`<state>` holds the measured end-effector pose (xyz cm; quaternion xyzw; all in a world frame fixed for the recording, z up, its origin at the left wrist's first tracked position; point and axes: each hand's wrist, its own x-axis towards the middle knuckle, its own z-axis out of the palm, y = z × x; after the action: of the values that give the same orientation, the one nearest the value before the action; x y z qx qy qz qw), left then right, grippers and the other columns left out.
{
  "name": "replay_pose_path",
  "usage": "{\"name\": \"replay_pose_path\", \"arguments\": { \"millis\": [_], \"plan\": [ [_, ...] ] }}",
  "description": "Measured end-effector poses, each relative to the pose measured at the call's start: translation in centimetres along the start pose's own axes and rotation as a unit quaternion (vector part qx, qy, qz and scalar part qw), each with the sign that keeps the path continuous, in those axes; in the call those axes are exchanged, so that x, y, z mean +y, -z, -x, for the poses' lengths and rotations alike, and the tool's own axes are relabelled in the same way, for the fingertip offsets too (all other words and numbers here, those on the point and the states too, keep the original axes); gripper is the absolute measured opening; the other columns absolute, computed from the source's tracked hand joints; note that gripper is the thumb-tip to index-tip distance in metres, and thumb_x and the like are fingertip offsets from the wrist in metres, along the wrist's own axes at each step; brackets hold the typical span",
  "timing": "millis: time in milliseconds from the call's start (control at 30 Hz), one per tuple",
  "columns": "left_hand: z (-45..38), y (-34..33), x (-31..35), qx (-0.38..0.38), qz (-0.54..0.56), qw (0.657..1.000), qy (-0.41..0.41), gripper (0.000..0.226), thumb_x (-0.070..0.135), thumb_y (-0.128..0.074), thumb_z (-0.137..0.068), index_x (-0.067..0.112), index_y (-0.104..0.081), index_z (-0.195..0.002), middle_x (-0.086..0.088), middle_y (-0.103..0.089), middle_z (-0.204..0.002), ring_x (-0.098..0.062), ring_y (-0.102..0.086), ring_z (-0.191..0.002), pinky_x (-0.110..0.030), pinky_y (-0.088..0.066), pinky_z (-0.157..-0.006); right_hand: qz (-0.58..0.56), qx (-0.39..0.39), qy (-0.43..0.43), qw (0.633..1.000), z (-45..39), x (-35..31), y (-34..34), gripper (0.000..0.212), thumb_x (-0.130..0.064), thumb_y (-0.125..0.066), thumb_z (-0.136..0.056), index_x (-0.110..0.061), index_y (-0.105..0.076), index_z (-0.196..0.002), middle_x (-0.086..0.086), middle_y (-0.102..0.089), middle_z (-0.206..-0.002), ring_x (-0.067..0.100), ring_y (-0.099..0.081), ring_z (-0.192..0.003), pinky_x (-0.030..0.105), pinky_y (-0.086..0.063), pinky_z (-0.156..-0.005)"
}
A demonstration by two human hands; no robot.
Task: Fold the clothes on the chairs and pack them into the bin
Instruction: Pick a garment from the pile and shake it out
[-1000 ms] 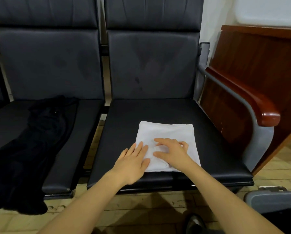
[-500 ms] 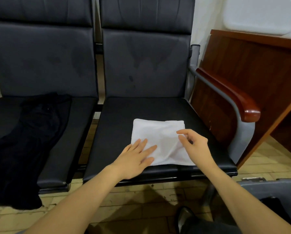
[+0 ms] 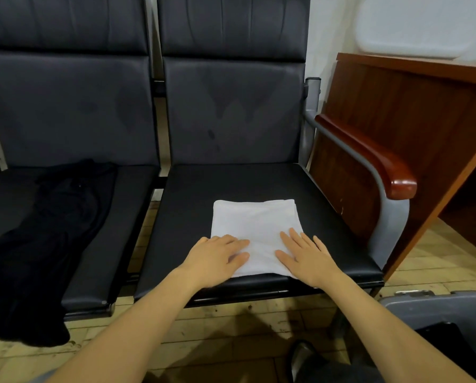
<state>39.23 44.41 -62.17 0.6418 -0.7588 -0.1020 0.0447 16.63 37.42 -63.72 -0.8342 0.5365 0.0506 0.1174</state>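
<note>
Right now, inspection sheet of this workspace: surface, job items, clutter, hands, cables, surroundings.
Surface: black padded chair seat, worn.
Job's things: folded white cloth on that seat; unfolded black garment draped off the left-hand seat; grey plastic bin on the floor at lower right.
Clutter: nothing seen.
Hands: left hand and right hand flat on the cloth's near edge.
Cables: nothing seen.
Surroundings: wooden-capped armrest, brown wooden desk, plank floor.
</note>
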Motion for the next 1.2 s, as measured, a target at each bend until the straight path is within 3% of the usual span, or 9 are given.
{"name": "replay_pose_path", "arguments": {
  "millis": [100, 200, 300, 400, 533, 700, 800, 900, 1200],
  "plan": [
    [0.4, 0.5, -0.3, 0.048, 0.005, 0.999, 0.016, 0.051, 0.054, -0.025, -0.098, 0.038, -0.026, -0.146, 0.011, -0.054, -0.126, -0.014, -0.056, -0.105, -0.030, -0.038, -0.097, -0.003, 0.058, 0.000, 0.998, 0.6, -0.1, 1.0, 0.042, -0.052, -0.021, -0.100, -0.038, -0.053, -0.123, -0.011, -0.049, -0.137, 0.017, -0.035, -0.133, 0.041, -0.007, -0.111],
    [0.5, 0.4, -0.2, 0.097, 0.037, 0.994, 0.020, 0.051, 0.053, -0.031, -0.097, 0.039, -0.026, -0.146, 0.012, -0.053, -0.116, -0.014, -0.058, -0.090, -0.027, -0.043, -0.079, -0.057, 0.122, -0.004, 0.991, 0.9, -0.5, 1.4, 0.045, -0.046, -0.030, -0.099, -0.026, -0.052, -0.066, -0.010, -0.053, -0.078, 0.012, -0.046, -0.104, 0.034, -0.012, -0.100],
    [-0.3, -0.1, -0.2, 0.150, 0.057, 0.985, 0.063, 0.048, 0.043, -0.036, -0.099, 0.031, -0.031, -0.145, 0.006, -0.046, -0.129, -0.017, -0.055, -0.099, -0.029, -0.042, -0.085, -0.113, 0.157, -0.032, 0.981, 0.2, -0.2, 1.1, 0.031, -0.040, -0.037, -0.100, -0.030, -0.066, -0.099, -0.013, -0.059, -0.109, 0.013, -0.044, -0.117, 0.035, -0.015, -0.104],
    [-1.6, 0.0, -0.6, 0.192, 0.073, 0.963, 0.173, 0.044, 0.034, -0.039, -0.099, 0.023, -0.036, -0.142, -0.004, -0.046, -0.128, -0.020, -0.049, -0.107, -0.031, -0.040, -0.091, -0.121, 0.140, -0.104, 0.977, -0.5, 0.3, 0.9, 0.039, -0.039, -0.037, -0.101, -0.029, -0.044, -0.138, -0.004, -0.043, -0.143, 0.020, -0.035, -0.132, 0.040, -0.019, -0.111],
    [-2.5, -0.6, -0.2, 0.140, 0.072, 0.956, 0.246, 0.047, 0.032, -0.037, -0.100, 0.026, -0.026, -0.145, -0.008, -0.050, -0.117, -0.025, -0.047, -0.107, -0.035, -0.036, -0.092, -0.117, 0.138, -0.107, 0.978, -1.8, 0.3, 0.2, 0.043, -0.034, -0.041, -0.100, -0.030, -0.036, -0.143, 0.001, -0.043, -0.141, 0.021, -0.037, -0.129, 0.039, -0.024, -0.109],
    [-3.5, -1.4, 0.1, 0.136, 0.168, 0.949, 0.228, 0.047, 0.020, -0.041, -0.098, 0.031, -0.033, -0.143, -0.002, -0.041, -0.107, -0.021, -0.045, -0.095, -0.034, -0.036, -0.095, -0.168, 0.094, -0.097, 0.976, -3.0, -0.9, 0.6, 0.044, -0.028, -0.043, -0.099, -0.036, -0.035, -0.142, 0.005, -0.047, -0.128, 0.022, -0.045, -0.118, 0.038, -0.028, -0.104],
    [-3.3, -1.0, -0.2, 0.145, 0.258, 0.936, 0.193, 0.043, 0.016, -0.043, -0.097, 0.029, -0.041, -0.139, -0.001, -0.039, -0.105, -0.017, -0.048, -0.083, -0.029, -0.046, -0.081, -0.233, 0.083, -0.057, 0.967, -2.8, -0.9, 0.9, 0.036, -0.021, -0.044, -0.099, -0.034, -0.049, -0.133, 0.005, -0.048, -0.127, 0.020, -0.052, -0.110, 0.031, -0.035, -0.102],
    [-2.7, 0.0, 0.1, 0.177, 0.286, 0.927, 0.167, 0.039, 0.016, -0.044, -0.098, 0.025, -0.048, -0.137, 0.001, -0.039, -0.108, -0.013, -0.046, -0.087, -0.020, -0.038, -0.076, -0.260, 0.128, -0.014, 0.957, -1.9, -1.2, 1.5, 0.034, -0.012, -0.042, -0.100, -0.022, -0.058, -0.129, -0.002, -0.044, -0.114, 0.012, -0.054, -0.082, 0.009, -0.044, -0.073],
    [-0.1, 5.1, 1.2, 0.273, 0.308, 0.908, 0.078, 0.038, 0.017, -0.049, -0.097, 0.024, -0.050, -0.134, 0.005, -0.040, -0.110, -0.006, -0.046, -0.093, -0.007, -0.036, -0.069, -0.227, 0.243, 0.045, 0.942, 1.0, -4.4, 5.9, 0.041, -0.010, -0.039, -0.101, -0.016, -0.043, -0.141, -0.003, -0.033, -0.109, 0.001, -0.041, -0.079, 0.001, -0.033, -0.068]
  ]
}}
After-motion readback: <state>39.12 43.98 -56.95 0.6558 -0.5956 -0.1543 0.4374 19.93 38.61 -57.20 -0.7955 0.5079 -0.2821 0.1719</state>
